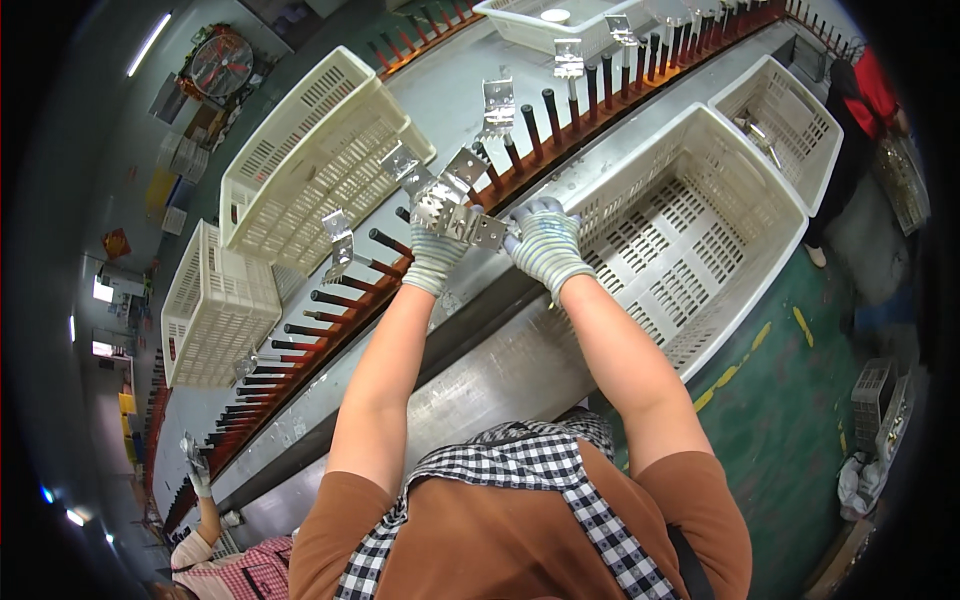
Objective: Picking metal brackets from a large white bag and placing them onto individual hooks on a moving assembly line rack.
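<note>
My left hand [436, 258], in a striped knit glove, is closed on a cluster of shiny bent metal brackets [450, 210] with holes and toothed edges. They fan out above the fingers over the row of black-tipped pegs [387, 241]. My right hand [548, 245], gloved alike, is beside the cluster's right end, near the basket rim. Its fingers are apart and its thumb is close to a bracket's end; whether they touch is hard to make out. Single brackets sit on pegs nearby: one bracket [339, 245] to the left, another bracket [497, 108] beyond my hands.
A white slotted plastic basket [752, 165] stands at my right, with a smaller basket [826, 130] holding metal pieces behind it. Stacked baskets [235, 225] stand across the peg rail. A co-worker's gloved hand [200, 480] is at lower left; another person [850, 105] stands far right.
</note>
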A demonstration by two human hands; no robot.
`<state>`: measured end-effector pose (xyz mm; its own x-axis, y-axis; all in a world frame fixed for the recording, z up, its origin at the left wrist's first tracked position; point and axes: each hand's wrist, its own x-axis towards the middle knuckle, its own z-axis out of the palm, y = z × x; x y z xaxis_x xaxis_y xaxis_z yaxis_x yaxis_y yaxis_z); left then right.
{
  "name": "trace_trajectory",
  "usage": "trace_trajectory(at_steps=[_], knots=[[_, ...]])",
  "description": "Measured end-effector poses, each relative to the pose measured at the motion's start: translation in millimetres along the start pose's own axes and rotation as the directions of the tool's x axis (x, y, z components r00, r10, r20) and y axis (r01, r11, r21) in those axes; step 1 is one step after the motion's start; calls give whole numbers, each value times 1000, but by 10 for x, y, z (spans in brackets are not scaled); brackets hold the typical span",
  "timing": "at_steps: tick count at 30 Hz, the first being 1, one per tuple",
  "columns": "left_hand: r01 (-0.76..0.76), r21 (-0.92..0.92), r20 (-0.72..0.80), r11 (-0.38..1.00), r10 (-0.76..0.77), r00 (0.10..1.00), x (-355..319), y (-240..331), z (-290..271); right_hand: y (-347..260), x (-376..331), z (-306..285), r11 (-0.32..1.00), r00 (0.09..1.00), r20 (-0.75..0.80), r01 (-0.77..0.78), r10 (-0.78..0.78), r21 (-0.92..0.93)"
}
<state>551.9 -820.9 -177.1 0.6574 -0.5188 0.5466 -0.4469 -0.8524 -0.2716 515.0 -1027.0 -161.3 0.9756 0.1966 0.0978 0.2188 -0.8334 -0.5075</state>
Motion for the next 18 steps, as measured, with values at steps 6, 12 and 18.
trace_trajectory(at_steps=[6, 12, 18], knots=[[-263, 423, 180, 867, 204, 962, -347, -310, -359, 25, -20, 11, 1000, 1000, -20, -1, 1, -6], [-288, 635, -27, 716, 394, 919, -373, -540, -911, 17, -27, 79, 1000, 998, -69, -9, 7, -28], [339, -765, 242, 547, -244, 939, 242, 297, -1515, 32, -26, 61, 1000, 997, -70, -7, 8, 24]])
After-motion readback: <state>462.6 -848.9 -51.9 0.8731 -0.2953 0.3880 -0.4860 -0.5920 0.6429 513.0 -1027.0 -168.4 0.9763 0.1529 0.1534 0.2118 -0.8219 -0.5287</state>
